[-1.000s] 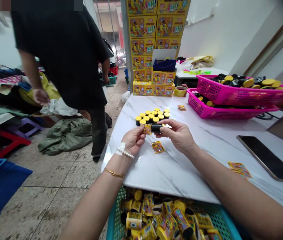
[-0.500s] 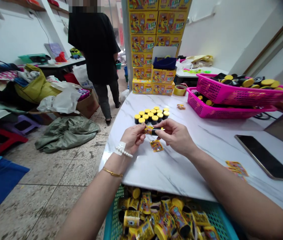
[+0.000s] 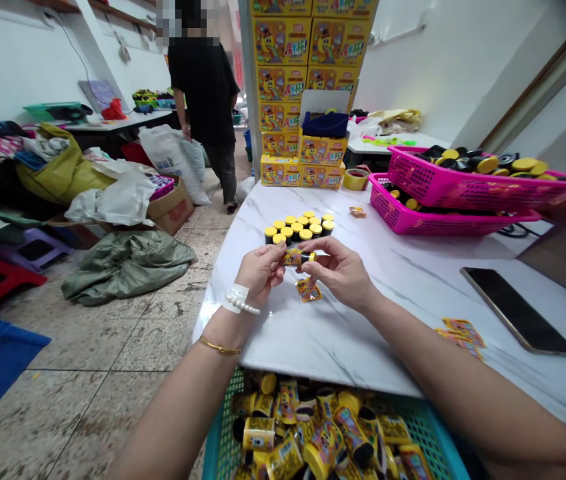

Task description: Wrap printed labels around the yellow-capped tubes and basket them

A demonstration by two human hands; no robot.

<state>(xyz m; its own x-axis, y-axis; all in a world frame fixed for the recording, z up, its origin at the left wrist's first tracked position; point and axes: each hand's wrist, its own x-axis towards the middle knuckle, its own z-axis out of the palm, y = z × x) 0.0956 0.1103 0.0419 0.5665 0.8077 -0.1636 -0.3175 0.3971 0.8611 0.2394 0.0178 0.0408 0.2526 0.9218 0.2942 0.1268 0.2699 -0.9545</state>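
Observation:
Above the near part of the table, my left hand [image 3: 261, 268] pinches one end of a small black jar [image 3: 293, 258] with a yellow lid, held on its side. A printed yellow sleeve covers part of the jar. My right hand [image 3: 340, 272] closes thumb and fingers about the lidded end. Just below the hands lies a small stack of flat printed sleeves [image 3: 309, 289]. Several black jars with yellow lids [image 3: 299, 229] stand upright in a cluster behind the hands. Under the table edge, a teal basket [image 3: 217, 427] holds many sleeved jars [image 3: 325, 447].
Two stacked pink baskets [image 3: 443, 223] of jars stand at the right. A phone [image 3: 517, 310] and more sleeves [image 3: 463, 333] lie nearer me. Yellow printed boxes [image 3: 283, 100] and a tape roll [image 3: 355, 179] are at the back. A person in black [image 3: 207, 93] is beyond the table.
The sleeve now covers more of the jar, and the jar's yellow lid shows at its right end. The person in black has moved farther away. My view has shifted slightly.

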